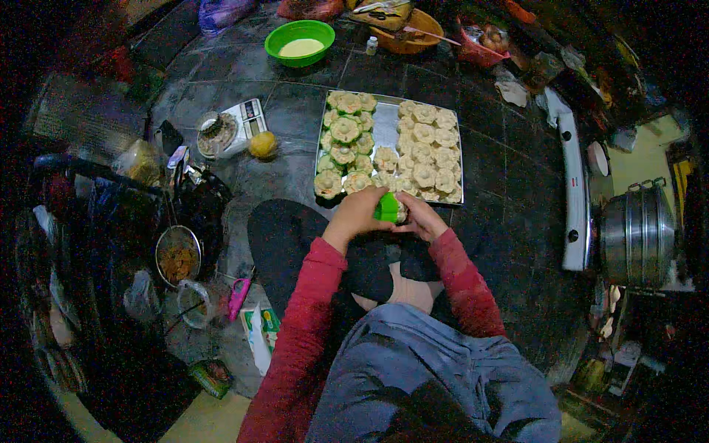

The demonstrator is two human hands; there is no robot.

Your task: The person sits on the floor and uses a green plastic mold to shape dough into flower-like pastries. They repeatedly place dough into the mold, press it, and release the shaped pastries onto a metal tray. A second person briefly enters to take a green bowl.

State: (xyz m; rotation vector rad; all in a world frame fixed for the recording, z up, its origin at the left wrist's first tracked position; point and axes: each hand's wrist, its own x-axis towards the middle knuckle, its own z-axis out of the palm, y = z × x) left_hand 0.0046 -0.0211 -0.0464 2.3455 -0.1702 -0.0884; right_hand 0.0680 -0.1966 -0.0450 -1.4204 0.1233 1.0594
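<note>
My left hand grips a bright green cup-like mould from the left side, tilted on its side in front of me. A pale flower-shaped cake shows at the mould's right end, where my right hand closes around it. Whether the cake is still inside the mould cannot be told. Just beyond my hands lies a shiny metal tray. Along its left side sit several flower-shaped cakes with green edges, some stacked. Plain pale cakes fill its right side, with a bare strip between the two groups.
Left of the tray are a kitchen scale and a round yellow object. Beyond stand a green basin with pale liquid, a small bottle and an orange basin. A gas stove and steel steamer pot stand right.
</note>
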